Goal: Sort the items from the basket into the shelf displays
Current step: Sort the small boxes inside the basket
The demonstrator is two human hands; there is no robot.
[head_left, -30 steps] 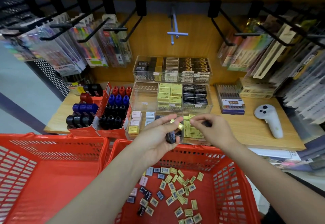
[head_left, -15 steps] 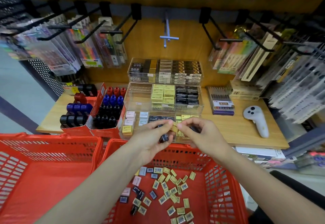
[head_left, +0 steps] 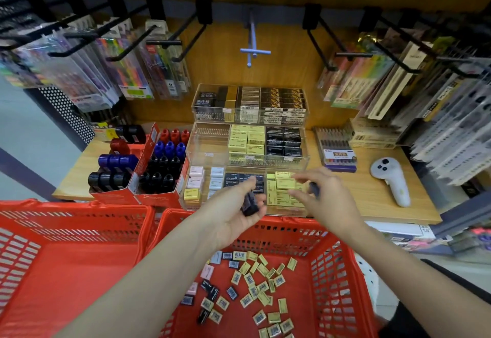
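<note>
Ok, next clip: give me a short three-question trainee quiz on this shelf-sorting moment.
1. True or false: the left hand holds dark erasers.
2. Which basket holds the loose erasers? A) the left basket B) the right basket
3. Fill in: the right hand is over the tray section of ____ erasers.

Key: 1 true; 2 B; 3 yellow.
</note>
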